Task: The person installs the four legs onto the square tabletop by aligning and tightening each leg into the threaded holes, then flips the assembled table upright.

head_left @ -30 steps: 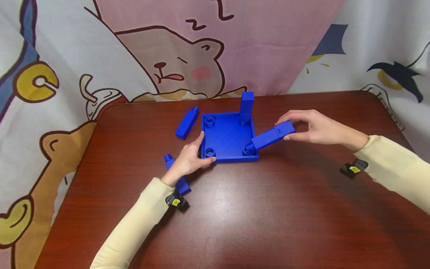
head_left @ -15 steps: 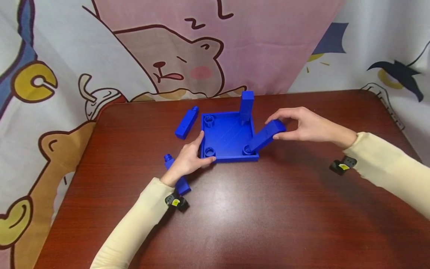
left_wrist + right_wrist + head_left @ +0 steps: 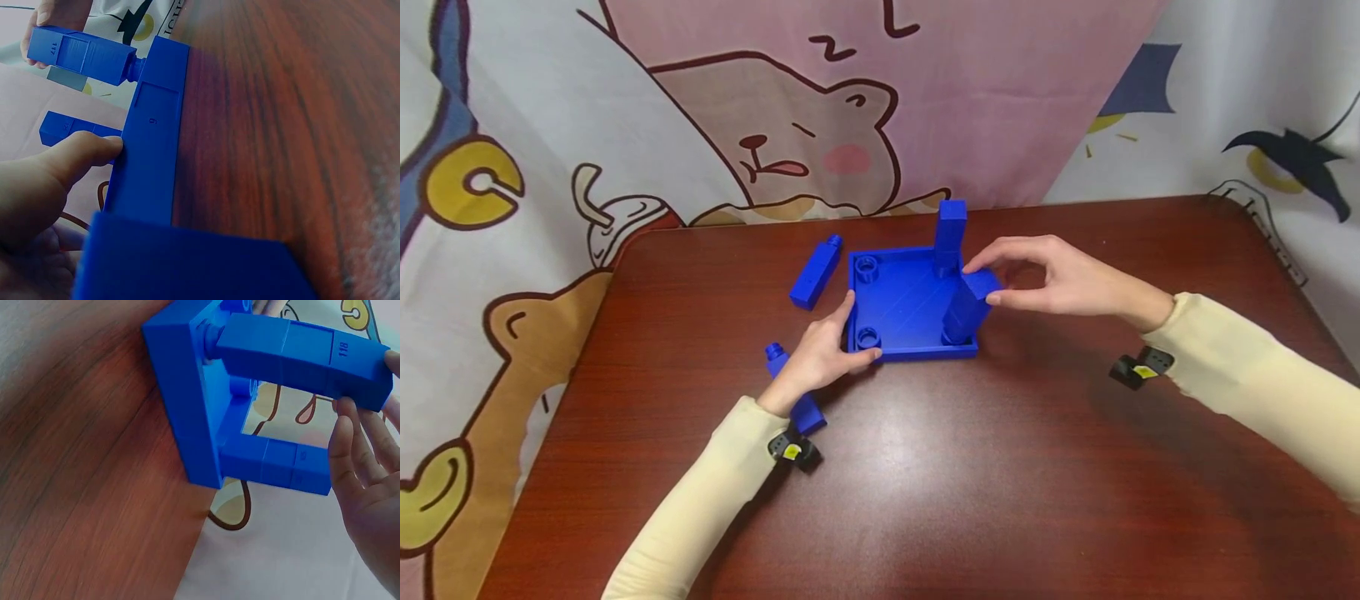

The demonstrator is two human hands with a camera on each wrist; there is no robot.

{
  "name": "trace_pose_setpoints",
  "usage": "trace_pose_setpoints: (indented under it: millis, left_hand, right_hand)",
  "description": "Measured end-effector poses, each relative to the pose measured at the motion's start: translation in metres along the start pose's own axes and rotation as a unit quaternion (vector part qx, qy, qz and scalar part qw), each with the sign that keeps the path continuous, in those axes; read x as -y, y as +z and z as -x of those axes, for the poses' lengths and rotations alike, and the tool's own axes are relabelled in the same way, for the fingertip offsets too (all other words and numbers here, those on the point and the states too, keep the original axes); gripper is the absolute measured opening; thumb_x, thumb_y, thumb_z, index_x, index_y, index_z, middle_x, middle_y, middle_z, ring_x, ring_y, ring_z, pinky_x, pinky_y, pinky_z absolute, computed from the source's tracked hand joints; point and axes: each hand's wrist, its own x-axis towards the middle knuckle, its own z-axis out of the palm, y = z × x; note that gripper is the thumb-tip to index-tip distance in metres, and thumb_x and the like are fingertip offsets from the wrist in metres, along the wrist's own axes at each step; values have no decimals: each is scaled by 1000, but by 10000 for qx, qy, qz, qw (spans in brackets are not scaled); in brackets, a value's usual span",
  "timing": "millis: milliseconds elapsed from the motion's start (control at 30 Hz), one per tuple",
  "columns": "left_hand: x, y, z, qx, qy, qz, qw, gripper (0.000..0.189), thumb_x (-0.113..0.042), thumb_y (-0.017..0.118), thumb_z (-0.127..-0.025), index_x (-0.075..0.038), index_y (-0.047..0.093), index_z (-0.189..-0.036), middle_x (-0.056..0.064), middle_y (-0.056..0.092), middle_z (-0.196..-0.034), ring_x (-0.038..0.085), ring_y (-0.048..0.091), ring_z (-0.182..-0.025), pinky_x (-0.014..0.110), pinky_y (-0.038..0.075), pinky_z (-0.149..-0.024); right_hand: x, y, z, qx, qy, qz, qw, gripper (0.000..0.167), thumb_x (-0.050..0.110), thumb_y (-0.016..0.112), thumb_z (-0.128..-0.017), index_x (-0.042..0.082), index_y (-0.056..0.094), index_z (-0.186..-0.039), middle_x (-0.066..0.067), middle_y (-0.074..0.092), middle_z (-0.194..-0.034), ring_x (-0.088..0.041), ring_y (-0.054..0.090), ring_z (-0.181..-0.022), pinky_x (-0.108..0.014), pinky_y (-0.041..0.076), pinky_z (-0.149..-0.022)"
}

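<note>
A blue square tray-like base (image 3: 898,304) lies on the table, with a round socket in each corner. At its near left corner, my left hand (image 3: 820,354) holds the walls between thumb and fingers. My right hand (image 3: 1060,275) pinches the top of a blue leg (image 3: 968,310). That leg leans slightly right, its narrow end at the near right socket; in the right wrist view, the held leg (image 3: 300,353) shows a gap at the socket. Another blue leg (image 3: 951,232) stands upright in the far right socket. Both left sockets are bare.
Left of the base lies a loose blue leg (image 3: 816,275) with a threaded end. A second loose leg (image 3: 807,412) lies partly hidden under my left wrist. Behind the brown table (image 3: 970,492) hangs a printed cloth (image 3: 992,100).
My right hand has moved left and tipped the held leg from a low slant to nearly upright over the near right socket. The left hand keeps its place on the base.
</note>
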Motion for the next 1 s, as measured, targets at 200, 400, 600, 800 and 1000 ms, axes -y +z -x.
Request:
trace_pose_setpoints:
  millis: [200,400,600,800,1000]
  left_hand:
    - [1,0,0,27,-53,-63,10000,98,-37,76,-82,0,18,-152,23,35,-148,37,38,-132,45,34,-106]
    - [1,0,-1,29,-68,-32,10000,98,-37,75,-82,0,18,-152,24,35,-148,37,38,-133,44,34,-107]
    - [2,0,-1,45,-68,-14,10000,98,-38,75,-82,0,18,-152,23,36,-148,37,38,-132,45,34,-106]
    - [3,0,-2,47,-57,2,10000,98,-38,75,-82,0,18,-152,24,36,-148,37,39,-132,45,34,-106]
    - [2,0,-2,63,-76,-5,10000,99,-38,75,-82,0,17,-152,23,34,-148,36,37,-133,44,33,-107]
  right_hand:
    - [2,11,-4,-113,166,-102,9997,38,3,75,-82,12,66,-118,6,63,-106,-11,56,-84,-29,52,-69]
    - [6,23,-8,-218,356,-32,9991,42,11,78,-82,14,62,-120,5,59,-98,-12,55,-77,-28,50,-61]
    - [7,29,-13,-217,40,309,9993,40,16,82,-78,16,66,-115,5,52,-87,-10,49,-71,-31,44,-54]
    - [10,32,-15,-443,385,442,9973,40,20,86,-74,11,61,-103,4,53,-78,-10,52,-65,-26,45,-52]
    - [9,29,-13,-361,573,589,9960,45,25,87,-73,10,60,-105,1,50,-74,-13,50,-63,-25,41,-54]
